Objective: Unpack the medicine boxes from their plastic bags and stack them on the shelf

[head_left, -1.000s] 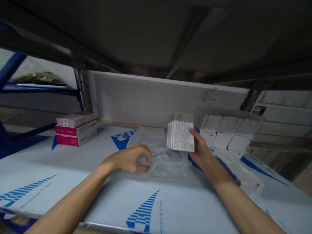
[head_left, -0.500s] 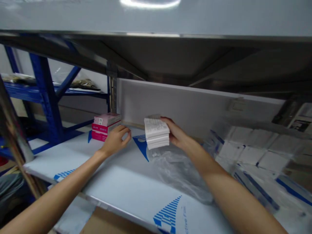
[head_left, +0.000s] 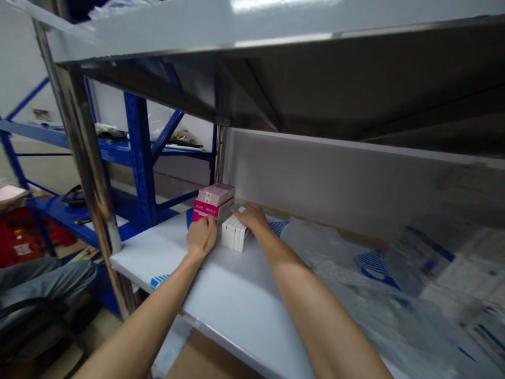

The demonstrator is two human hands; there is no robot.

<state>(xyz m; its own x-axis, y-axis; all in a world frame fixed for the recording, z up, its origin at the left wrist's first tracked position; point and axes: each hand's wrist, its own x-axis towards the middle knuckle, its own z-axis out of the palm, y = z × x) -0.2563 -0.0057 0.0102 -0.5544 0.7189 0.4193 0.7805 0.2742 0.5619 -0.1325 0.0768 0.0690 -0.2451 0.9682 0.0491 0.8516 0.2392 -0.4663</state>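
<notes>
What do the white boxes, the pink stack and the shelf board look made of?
The white boxes look like thin matte cardboard: crisp folded edges. The pink stack seems printed carton, slightly glossy. The shelf board is smooth, sheeny, probably film-covered sheet; blue print shows.

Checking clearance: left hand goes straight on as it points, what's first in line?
Likely the pink boxes stacked just ahead of the left hand; depth is unclear, they may already touch.
</notes>
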